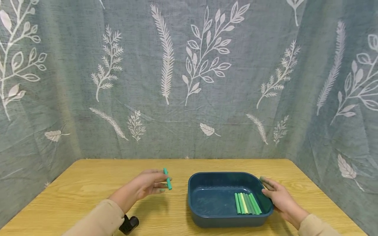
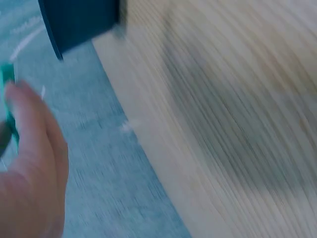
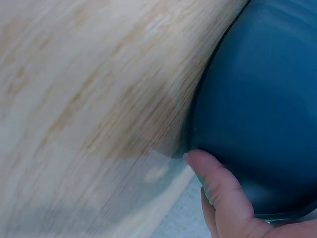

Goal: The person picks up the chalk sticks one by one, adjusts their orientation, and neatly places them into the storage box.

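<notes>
My left hand pinches a green chalk stick between thumb and fingers, raised over the table to the left of the bin. In the left wrist view the same chalk stick shows at the left edge, blurred and partly behind the fingers. A dark blue plastic bin stands on the table. Its right end is held by my right hand, thumb over the rim and fingers along the outer wall. Inside, several chalk sticks in greens and pale yellow lie side by side at the right end.
The wooden table has a grey-green curtain with white leaf prints behind it and at both sides. A small black object shows beside the left sleeve at the near edge.
</notes>
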Demonstrator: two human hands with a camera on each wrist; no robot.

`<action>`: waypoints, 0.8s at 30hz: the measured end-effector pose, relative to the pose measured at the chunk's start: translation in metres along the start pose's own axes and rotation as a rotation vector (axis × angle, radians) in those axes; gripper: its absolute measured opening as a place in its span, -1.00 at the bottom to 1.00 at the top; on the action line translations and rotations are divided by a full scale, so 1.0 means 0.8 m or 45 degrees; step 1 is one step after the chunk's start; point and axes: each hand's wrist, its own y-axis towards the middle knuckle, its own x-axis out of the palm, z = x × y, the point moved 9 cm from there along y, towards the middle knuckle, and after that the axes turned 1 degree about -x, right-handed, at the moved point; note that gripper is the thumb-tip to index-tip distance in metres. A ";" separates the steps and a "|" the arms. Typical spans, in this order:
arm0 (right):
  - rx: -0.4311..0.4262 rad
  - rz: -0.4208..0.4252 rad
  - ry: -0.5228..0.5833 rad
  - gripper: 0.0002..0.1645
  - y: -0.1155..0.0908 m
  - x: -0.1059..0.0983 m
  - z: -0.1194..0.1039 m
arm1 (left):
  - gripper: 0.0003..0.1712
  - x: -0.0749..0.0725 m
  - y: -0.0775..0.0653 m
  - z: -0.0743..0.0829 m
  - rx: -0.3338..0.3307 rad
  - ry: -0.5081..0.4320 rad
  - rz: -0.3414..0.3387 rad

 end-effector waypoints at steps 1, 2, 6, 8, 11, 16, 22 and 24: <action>0.003 -0.002 0.007 -0.35 -0.001 0.001 0.001 | -0.69 0.001 0.001 0.001 0.007 -0.024 0.032; 0.005 -0.002 0.011 -0.34 -0.001 0.002 0.002 | -0.71 0.004 0.001 0.002 0.014 -0.047 0.047; 0.001 -0.002 0.018 -0.34 -0.002 0.003 0.003 | -0.83 0.021 0.003 0.008 0.026 -0.118 0.065; -0.005 0.004 0.013 -0.34 -0.002 0.001 0.002 | -0.88 0.034 0.005 0.013 0.032 -0.135 0.033; -0.010 0.012 0.009 -0.34 -0.003 -0.002 0.001 | -0.89 0.053 0.009 0.017 0.037 -0.150 -0.016; 0.003 0.014 0.018 -0.34 -0.005 -0.003 0.003 | -0.82 0.076 0.015 0.016 -0.028 -0.165 -0.012; 0.004 0.048 0.032 -0.35 -0.003 -0.003 0.002 | -0.70 0.100 0.023 0.032 -0.084 -0.171 0.032; 0.000 0.046 0.032 -0.36 -0.004 -0.004 0.002 | -0.71 0.111 0.027 0.038 -0.088 -0.170 0.043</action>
